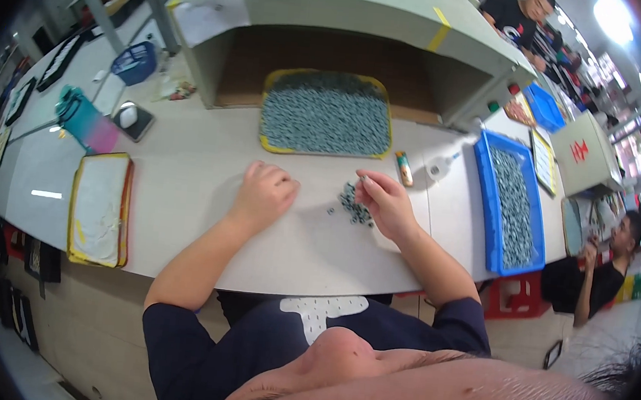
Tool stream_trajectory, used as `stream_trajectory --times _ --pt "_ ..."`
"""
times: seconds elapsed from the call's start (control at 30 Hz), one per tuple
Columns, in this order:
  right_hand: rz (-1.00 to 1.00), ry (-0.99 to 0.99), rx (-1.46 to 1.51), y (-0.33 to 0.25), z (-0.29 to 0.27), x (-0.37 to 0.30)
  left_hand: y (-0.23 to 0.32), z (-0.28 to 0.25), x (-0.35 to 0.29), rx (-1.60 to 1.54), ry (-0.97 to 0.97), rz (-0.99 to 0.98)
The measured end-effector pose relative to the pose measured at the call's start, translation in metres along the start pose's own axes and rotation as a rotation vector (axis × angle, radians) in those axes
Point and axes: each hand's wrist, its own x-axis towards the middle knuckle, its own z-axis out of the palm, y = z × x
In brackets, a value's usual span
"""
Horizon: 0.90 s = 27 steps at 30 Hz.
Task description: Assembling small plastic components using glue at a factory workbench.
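A small pile of loose grey-green parts [352,205], too small to name but some ring-like, lies on the white table. Beside it is my right hand [383,204], thumb and forefinger pinched together at the pile's upper edge; whatever is between the tips is too small to make out. To the left of the pile my left hand [265,197] rests on the tabletop with its fingers curled in, and its palm side is hidden. Behind both hands a yellow-rimmed tray [266,140] holds a thick layer of similar small parts.
On the right stand a blue bin [492,255] of similar parts, a white bottle [437,168] and a small green-orange tube [404,169]. Stacked trays [99,207], a turquoise-pink bottle [87,122] and a phone-like dark slab [135,123] are left. A shelf box [337,11] overhangs the back.
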Motion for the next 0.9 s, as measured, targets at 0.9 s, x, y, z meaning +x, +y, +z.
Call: stream_trajectory --times 0.9 --pt "0.140 -0.024 -0.178 -0.010 -0.044 0.020 -0.012 0.029 0.012 -0.173 0.094 -0.299"
